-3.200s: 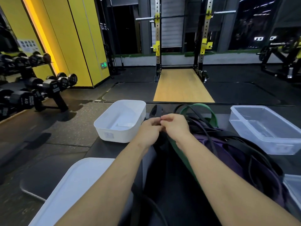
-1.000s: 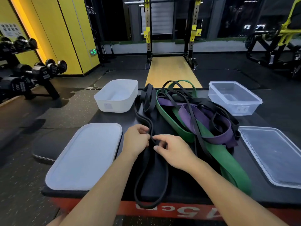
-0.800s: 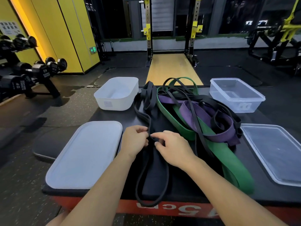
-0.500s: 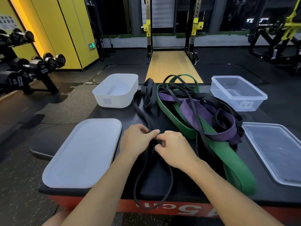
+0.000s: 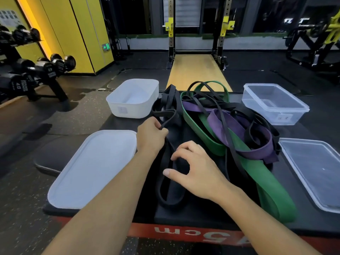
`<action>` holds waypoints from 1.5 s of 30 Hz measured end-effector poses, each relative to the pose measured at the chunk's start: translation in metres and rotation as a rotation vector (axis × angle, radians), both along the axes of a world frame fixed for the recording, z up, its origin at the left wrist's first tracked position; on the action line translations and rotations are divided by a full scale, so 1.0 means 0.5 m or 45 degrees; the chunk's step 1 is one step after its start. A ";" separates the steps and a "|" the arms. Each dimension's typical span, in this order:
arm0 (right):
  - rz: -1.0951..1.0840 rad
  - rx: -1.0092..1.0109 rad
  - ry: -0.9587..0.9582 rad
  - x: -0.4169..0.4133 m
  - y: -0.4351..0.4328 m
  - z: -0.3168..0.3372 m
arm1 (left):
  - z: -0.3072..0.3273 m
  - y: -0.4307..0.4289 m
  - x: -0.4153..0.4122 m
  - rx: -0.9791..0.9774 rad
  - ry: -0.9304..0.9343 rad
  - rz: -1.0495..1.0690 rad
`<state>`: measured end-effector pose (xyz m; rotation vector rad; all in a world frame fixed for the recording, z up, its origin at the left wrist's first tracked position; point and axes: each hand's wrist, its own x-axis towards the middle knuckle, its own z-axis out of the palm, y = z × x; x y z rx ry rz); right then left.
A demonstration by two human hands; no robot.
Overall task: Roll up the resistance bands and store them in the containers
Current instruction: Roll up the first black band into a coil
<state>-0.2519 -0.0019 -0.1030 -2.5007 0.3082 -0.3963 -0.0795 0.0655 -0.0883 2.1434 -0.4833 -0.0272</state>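
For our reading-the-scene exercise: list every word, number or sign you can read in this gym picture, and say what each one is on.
"45cm", seen upside down: red front edge of the black padded box.
"40": end of the black dumbbell on the rack.
Arrow and running figure, no words: green exit sign on the yellow wall.
Too blurred to read: small label on the clear plastic container, poster on the wall.
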 end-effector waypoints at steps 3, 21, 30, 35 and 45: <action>0.000 0.012 -0.005 0.007 0.004 -0.005 | -0.018 0.006 -0.003 0.034 -0.002 -0.039; 0.276 -0.224 -0.096 -0.042 0.000 -0.023 | -0.047 0.066 -0.043 -0.098 0.077 -0.253; 0.274 -0.172 -0.123 -0.079 -0.010 -0.032 | -0.071 0.096 -0.058 -0.156 -0.109 -0.191; 0.133 -0.090 -0.140 -0.089 0.001 -0.029 | -0.072 0.098 -0.074 -0.150 -0.163 -0.098; 0.117 -0.343 -0.223 -0.077 -0.003 -0.043 | -0.072 0.100 -0.079 -0.214 -0.122 -0.039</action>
